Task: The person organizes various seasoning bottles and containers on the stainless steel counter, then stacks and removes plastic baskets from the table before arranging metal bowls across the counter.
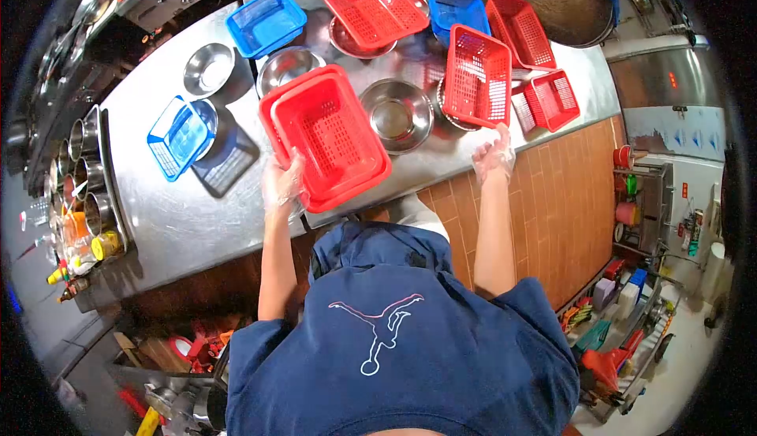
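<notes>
My left hand (284,185), in a clear plastic glove, grips the near left rim of a nested pair of red plastic baskets (322,140). The pair is tilted over the steel table's front edge. My right hand (493,156), gloved the same way, has its fingers closed at the near corner of another red basket (478,75). That basket slants over a metal bowl partly hidden beneath it. Between my hands sits a steel bowl (397,117). Behind the nested pair, another steel bowl (289,69) is partly covered.
More red baskets (371,2) and blue baskets (266,22) stand along the steel table (169,231). A blue basket (180,138) and a steel bowl (209,70) are at the left. Metal pots and bottles (102,244) line the left end. A large round pan (564,2) is at the back right.
</notes>
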Tool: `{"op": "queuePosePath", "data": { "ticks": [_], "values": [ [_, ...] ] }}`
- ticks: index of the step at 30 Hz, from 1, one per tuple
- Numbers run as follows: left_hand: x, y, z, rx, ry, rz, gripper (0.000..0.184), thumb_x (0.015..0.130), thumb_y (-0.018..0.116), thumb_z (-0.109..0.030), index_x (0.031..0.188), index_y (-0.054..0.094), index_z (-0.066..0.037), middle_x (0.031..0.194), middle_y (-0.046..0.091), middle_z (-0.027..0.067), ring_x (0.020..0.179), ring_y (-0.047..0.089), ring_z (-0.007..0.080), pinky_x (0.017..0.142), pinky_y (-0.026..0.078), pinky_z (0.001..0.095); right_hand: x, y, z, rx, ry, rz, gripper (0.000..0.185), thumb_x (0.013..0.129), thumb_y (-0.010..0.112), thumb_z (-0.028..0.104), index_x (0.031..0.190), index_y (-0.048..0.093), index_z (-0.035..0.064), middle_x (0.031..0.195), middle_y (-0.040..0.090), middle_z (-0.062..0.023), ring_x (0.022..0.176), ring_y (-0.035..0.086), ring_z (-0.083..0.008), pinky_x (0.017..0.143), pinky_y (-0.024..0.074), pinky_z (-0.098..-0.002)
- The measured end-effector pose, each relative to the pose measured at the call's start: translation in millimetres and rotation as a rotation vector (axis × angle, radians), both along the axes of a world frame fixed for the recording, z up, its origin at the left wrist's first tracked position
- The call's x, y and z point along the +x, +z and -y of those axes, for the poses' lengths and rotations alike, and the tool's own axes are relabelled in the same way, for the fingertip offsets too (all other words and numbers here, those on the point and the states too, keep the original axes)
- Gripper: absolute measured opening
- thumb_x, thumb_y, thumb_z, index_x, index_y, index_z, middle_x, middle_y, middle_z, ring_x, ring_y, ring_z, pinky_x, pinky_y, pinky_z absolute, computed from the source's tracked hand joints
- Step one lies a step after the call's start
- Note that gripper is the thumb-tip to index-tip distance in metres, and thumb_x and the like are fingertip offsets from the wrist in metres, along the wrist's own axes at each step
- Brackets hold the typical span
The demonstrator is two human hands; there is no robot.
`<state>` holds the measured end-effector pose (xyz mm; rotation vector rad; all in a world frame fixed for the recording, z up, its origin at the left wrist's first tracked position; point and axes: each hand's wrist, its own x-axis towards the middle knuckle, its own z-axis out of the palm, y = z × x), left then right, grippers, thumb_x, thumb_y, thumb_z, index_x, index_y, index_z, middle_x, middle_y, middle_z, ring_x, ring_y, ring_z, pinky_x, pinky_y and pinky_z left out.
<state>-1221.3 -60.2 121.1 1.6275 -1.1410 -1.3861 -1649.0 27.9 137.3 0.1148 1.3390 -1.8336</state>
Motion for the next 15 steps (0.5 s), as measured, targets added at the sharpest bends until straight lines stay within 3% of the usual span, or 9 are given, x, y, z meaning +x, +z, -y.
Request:
{"op": "queuePosePath", "data": {
  "ticks": [2, 3, 6, 7, 10, 11, 12, 14, 15],
  "values": [
    [-7.3, -0.3, 1.4, -0.043, 0.081, -0.145, 0.027, 0.092, 0.070, -0.021, 0.110, 0.066, -0.001, 0.090, 0.071, 0.0058, 0.077, 0.062, 0.0092, 0.068, 0.052, 0.0296, -20.7, 1.2, 12.1, 0.327, -0.134, 0.068, 0.047, 0.083, 0.076, 0.050, 0.096, 0.051, 0.0123, 0.064, 0.039, 0.0008, 0.046, 0.042, -0.0149, 0.041, 0.0358, -0.0295],
    [-6.3, -2.9, 5.9, -0.020, 0.053, 0.048, 0.020, 0.092, 0.068, -0.018, 0.105, 0.069, -0.002, 0.085, 0.070, 0.0054, 0.074, 0.061, 0.0087, 0.067, 0.051, 0.0303, -25.2, 3.1, 15.8, 0.352, -0.132, 0.084, 0.048, 0.082, 0.076, 0.050, 0.092, 0.045, 0.0141, 0.060, 0.035, 0.0016, 0.045, 0.039, -0.0140, 0.041, 0.0332, -0.0283],
    [-13.8, 20.0, 0.7, 0.077, 0.014, 0.182, 0.015, 0.092, 0.067, -0.017, 0.097, 0.071, -0.003, 0.078, 0.067, 0.0029, 0.068, 0.059, 0.0074, 0.063, 0.049, 0.0290, -48.0, -15.8, 17.0, 0.343, -0.027, -0.082, 0.048, 0.081, 0.077, 0.050, 0.086, 0.046, 0.0142, 0.059, 0.034, 0.0020, 0.045, 0.040, -0.0132, 0.041, 0.0320, -0.0284],
    [-10.1, -8.7, -2.0, -0.003, 0.075, 0.069, 0.014, 0.092, 0.068, -0.016, 0.090, 0.072, -0.003, 0.073, 0.064, -0.0012, 0.064, 0.056, 0.0065, 0.058, 0.045, 0.0268, -58.3, -19.8, 16.6, 0.338, -0.025, -0.074, 0.048, 0.081, 0.077, 0.050, 0.086, 0.046, 0.0142, 0.059, 0.034, 0.0020, 0.045, 0.040, -0.0132, 0.041, 0.0320, -0.0284],
    [-39.4, 1.2, -10.7, -0.004, 0.194, -0.059, 0.013, 0.093, 0.068, -0.014, 0.096, 0.072, -0.002, 0.076, 0.066, -0.0012, 0.064, 0.057, 0.0071, 0.057, 0.045, 0.0255, -86.3, -27.1, 19.4, 0.559, 0.177, -0.317, 0.038, 0.083, 0.079, 0.042, 0.091, 0.064, 0.0084, 0.060, 0.048, 0.0008, 0.050, 0.051, -0.0131, 0.046, 0.0403, -0.0280],
    [-36.8, -11.8, -11.4, 0.000, 0.130, -0.227, 0.014, 0.093, 0.069, -0.009, 0.105, 0.071, -0.001, 0.085, 0.070, 0.0020, 0.070, 0.063, 0.0095, 0.062, 0.049, 0.0252, -92.3, -17.5, 22.8, 0.664, 0.264, -0.419, 0.032, 0.083, 0.080, 0.034, 0.095, 0.065, 0.0074, 0.067, 0.057, -0.0003, 0.053, 0.054, -0.0125, 0.048, 0.0426, -0.0282],
    [-52.4, -8.6, -15.6, -0.001, 0.140, -0.214, 0.014, 0.093, 0.069, -0.009, 0.105, 0.071, -0.001, 0.085, 0.070, 0.0020, 0.070, 0.063, 0.0095, 0.062, 0.049, 0.0252, -98.7, -18.5, 20.5, 0.661, 0.278, -0.410, 0.032, 0.083, 0.080, 0.034, 0.095, 0.065, 0.0074, 0.067, 0.057, -0.0003, 0.053, 0.054, -0.0125, 0.048, 0.0426, -0.0282],
    [-90.5, -2.4, -12.8, -0.069, 0.131, -0.313, 0.020, 0.092, 0.070, -0.005, 0.111, 0.070, -0.001, 0.094, 0.073, 0.0053, 0.076, 0.066, 0.0108, 0.068, 0.052, 0.0248, -111.3, -20.1, 20.9, 0.348, 0.361, -0.326, 0.029, 0.084, 0.079, 0.028, 0.100, 0.067, 0.0068, 0.073, 0.063, -0.0005, 0.056, 0.055, -0.0122, 0.051, 0.0446, -0.0290],
    [-122.5, 20.2, -11.0, -0.042, 0.155, -0.310, 0.021, 0.091, 0.072, -0.005, 0.112, 0.069, -0.001, 0.097, 0.073, 0.0060, 0.080, 0.067, 0.0108, 0.070, 0.053, 0.0245, -118.4, -20.4, 24.4, 0.364, 0.415, -0.337, 0.026, 0.085, 0.077, 0.026, 0.100, 0.068, 0.0064, 0.077, 0.066, -0.0013, 0.059, 0.056, -0.0115, 0.054, 0.0459, -0.0284]
  ]
}}
